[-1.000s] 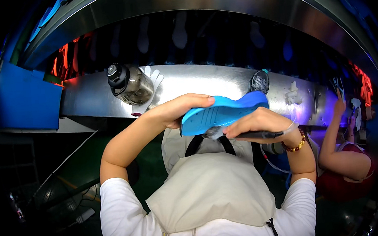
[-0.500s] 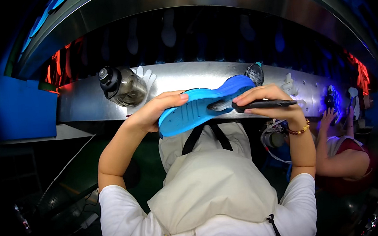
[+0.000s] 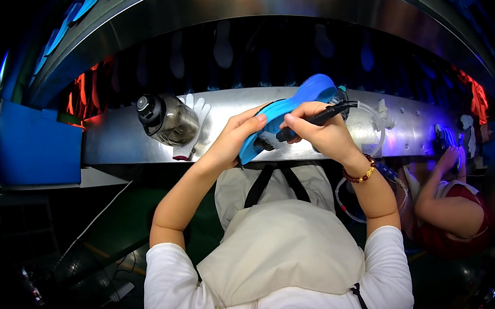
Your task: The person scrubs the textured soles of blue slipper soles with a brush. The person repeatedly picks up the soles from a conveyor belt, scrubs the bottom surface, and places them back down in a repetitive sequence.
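Observation:
A blue shoe sole (image 3: 313,89) is held tilted over the front edge of the metal bench, its far end raised to the right. My left hand (image 3: 235,137) is closed on its near left side, thumb on the rim. In my right hand (image 3: 322,132) is a black-handled brush (image 3: 337,111), gripped like a pen. Its bristles (image 3: 267,141) are against the sole's inner surface near the lower end. A pale hose (image 3: 381,135) runs from the back of the handle. My right fingers partly cover the sole's middle.
On the metal bench (image 3: 112,133) a dark-lidded bottle (image 3: 174,122) stands at left beside a white glove (image 3: 200,107). Another bottle (image 3: 343,96) is partly hidden behind the sole. Soles (image 3: 222,46) hang beyond the bench. At right a co-worker's arm (image 3: 436,183) reaches the bench.
The sole has turned, its right end swinging up and away and its left end moving right. The brush tip has moved left and down, to the sole's lower end. Both hands have shifted.

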`<state>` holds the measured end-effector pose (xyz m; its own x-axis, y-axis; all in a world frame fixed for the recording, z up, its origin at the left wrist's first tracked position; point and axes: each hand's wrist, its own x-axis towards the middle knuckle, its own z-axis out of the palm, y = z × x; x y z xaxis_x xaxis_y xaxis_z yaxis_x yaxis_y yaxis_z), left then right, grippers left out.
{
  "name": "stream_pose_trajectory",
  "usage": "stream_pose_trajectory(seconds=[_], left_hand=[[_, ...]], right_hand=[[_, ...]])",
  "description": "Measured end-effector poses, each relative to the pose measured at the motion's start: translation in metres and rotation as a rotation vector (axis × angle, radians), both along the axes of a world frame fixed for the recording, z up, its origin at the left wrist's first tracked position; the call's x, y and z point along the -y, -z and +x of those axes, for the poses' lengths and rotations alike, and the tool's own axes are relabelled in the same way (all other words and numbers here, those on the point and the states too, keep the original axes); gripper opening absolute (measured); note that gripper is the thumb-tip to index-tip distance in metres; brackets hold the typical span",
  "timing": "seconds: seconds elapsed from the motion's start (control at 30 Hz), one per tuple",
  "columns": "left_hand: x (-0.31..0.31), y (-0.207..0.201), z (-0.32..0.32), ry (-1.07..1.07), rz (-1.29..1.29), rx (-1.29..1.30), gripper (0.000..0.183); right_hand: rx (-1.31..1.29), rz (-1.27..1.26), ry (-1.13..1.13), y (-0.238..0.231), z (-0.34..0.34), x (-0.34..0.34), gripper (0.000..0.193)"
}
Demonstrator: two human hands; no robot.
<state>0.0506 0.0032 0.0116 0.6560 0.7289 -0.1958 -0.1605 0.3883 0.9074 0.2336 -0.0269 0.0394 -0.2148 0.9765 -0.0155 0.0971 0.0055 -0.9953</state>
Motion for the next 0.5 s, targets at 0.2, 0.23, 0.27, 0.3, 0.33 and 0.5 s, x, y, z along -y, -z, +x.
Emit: stream_pose_trajectory(seconds=[0.2, 0.23, 0.27, 0.3, 0.33, 0.5], left_hand=[[-0.004, 0.008, 0.000, -0.009, 0.084, -0.077, 0.048], [-0.005, 0.009, 0.001, -0.034, 0.093, -0.090, 0.047], [-0.005, 0.010, 0.001, -0.060, 0.102, -0.102, 0.047], [-0.006, 0.014, 0.001, -0.057, 0.103, -0.103, 0.047], [-0.006, 0.018, 0.001, -0.094, 0.100, -0.092, 0.045], [-0.002, 0.014, -0.008, -0.144, -0.007, -0.064, 0.048]], right_hand=[[-0.021, -0.085, 0.096, 0.004, -0.008, -0.015, 0.022], [-0.023, -0.101, 0.110, 0.005, -0.009, -0.018, 0.023], [-0.029, -0.086, 0.111, 0.006, -0.009, -0.020, 0.024], [-0.030, -0.085, 0.114, 0.010, -0.007, -0.023, 0.024], [-0.018, -0.035, 0.182, 0.015, -0.003, -0.027, 0.024], [-0.146, -0.049, 0.364, 0.030, 0.030, -0.038, 0.026]])
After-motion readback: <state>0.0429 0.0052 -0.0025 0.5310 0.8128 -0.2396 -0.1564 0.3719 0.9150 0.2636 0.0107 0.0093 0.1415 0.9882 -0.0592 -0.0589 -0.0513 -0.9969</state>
